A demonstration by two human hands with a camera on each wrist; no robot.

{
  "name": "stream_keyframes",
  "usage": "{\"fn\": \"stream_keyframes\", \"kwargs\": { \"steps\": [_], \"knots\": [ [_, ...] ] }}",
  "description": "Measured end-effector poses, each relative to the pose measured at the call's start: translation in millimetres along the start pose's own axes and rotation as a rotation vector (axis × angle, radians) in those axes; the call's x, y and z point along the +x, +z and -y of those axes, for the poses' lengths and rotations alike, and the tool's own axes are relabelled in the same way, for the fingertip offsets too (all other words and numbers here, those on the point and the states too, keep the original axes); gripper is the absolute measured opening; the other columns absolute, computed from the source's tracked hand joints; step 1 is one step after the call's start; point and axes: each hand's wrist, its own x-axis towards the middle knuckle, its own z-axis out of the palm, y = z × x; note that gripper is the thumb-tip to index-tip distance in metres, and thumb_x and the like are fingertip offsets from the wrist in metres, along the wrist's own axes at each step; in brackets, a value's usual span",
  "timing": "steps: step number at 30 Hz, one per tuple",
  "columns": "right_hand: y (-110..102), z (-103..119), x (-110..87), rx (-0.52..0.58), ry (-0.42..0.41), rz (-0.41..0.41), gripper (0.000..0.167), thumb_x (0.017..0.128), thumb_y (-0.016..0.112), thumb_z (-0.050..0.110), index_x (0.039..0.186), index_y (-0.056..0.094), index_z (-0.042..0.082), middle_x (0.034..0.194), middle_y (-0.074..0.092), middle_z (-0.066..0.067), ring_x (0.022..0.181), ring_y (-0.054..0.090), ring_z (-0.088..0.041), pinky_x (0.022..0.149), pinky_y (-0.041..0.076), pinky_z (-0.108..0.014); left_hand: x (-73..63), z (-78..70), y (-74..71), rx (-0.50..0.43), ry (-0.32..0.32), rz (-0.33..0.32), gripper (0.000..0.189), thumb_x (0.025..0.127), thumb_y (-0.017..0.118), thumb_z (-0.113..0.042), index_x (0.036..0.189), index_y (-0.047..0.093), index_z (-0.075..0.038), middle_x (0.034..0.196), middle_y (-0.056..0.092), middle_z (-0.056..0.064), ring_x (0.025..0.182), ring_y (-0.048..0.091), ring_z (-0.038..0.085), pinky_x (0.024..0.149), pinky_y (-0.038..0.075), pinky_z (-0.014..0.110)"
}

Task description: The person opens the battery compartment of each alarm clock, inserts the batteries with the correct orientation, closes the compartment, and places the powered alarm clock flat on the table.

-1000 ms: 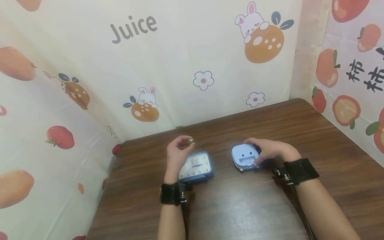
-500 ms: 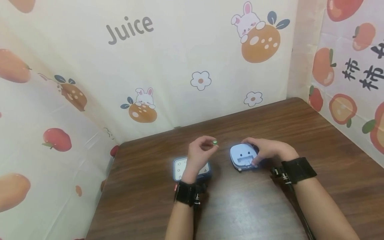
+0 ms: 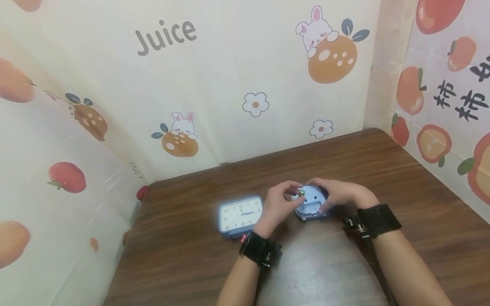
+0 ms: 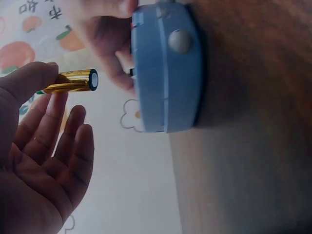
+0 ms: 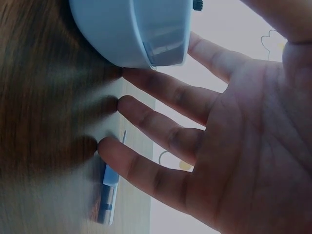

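Observation:
A light blue rounded device [image 3: 311,203] lies back up on the brown table [image 3: 344,263], its battery slot open. My right hand [image 3: 333,193] grips it, with fingers at the far side and thumb at the near edge. My left hand [image 3: 296,193] pinches a gold battery [image 3: 302,192] just above the device's left part. In the left wrist view the battery [image 4: 73,81] sits between thumb and fingertip, a short way from the device [image 4: 165,68]. The right wrist view shows the device [image 5: 131,29] beside my right hand's fingers [image 5: 161,87], whose tips rest on the table.
A blue alarm clock [image 3: 240,214] lies face up left of my left wrist. A small blue and white piece [image 5: 108,200] lies on the table past my right fingers. Printed cloth walls [image 3: 229,85] close in the back, left and right of the table.
My left hand has carried the battery rightward, from above the alarm clock to over the blue device. The right hand has stayed on the device.

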Motion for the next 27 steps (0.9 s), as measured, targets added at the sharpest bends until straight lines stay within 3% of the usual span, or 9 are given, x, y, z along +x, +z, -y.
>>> {"fn": "stream_keyframes", "kwargs": {
  "steps": [5, 15, 21, 27],
  "knots": [
    [1.3, 1.3, 1.7, -0.011, -0.006, -0.006, 0.086, 0.069, 0.084, 0.042, 0.14, 0.041, 0.022, 0.133, 0.053, -0.012, 0.114, 0.052, -0.031, 0.088, 0.047, -0.049, 1.0, 3.1, 5.5, 0.032, 0.034, -0.006, 0.029, 0.084, 0.073, -0.029, 0.112, 0.065, -0.026, 0.095, 0.066, -0.015, 0.089, 0.064, 0.017, 0.067, 0.048, 0.02],
    [2.6, 1.8, 1.1, 0.013, -0.002, -0.007, 0.083, 0.069, 0.085, 0.039, 0.139, 0.042, 0.024, 0.13, 0.054, -0.01, 0.113, 0.052, -0.03, 0.086, 0.048, -0.047, 2.6, 10.7, 17.1, 0.074, 0.091, -0.008, 0.019, 0.086, 0.072, -0.029, 0.103, 0.065, -0.026, 0.096, 0.067, -0.014, 0.09, 0.062, 0.002, 0.071, 0.049, 0.017],
    [3.0, 0.4, -0.2, 0.0, -0.008, -0.016, 0.084, 0.07, 0.085, 0.037, 0.14, 0.042, 0.023, 0.13, 0.056, -0.01, 0.113, 0.053, -0.029, 0.088, 0.048, -0.047, 2.6, 10.3, 20.2, 0.102, 0.081, 0.003, 0.019, 0.086, 0.072, -0.028, 0.103, 0.065, -0.029, 0.098, 0.067, -0.015, 0.091, 0.061, -0.001, 0.074, 0.05, 0.017],
    [3.8, 1.0, -0.1, -0.001, -0.026, -0.014, 0.084, 0.069, 0.085, 0.036, 0.139, 0.042, 0.021, 0.129, 0.056, -0.011, 0.11, 0.054, -0.028, 0.086, 0.049, -0.045, 2.1, 7.8, 23.5, 0.171, 0.058, 0.056, 0.02, 0.086, 0.072, -0.03, 0.104, 0.065, -0.032, 0.099, 0.066, -0.016, 0.094, 0.061, 0.0, 0.079, 0.049, 0.022]
  ]
}}
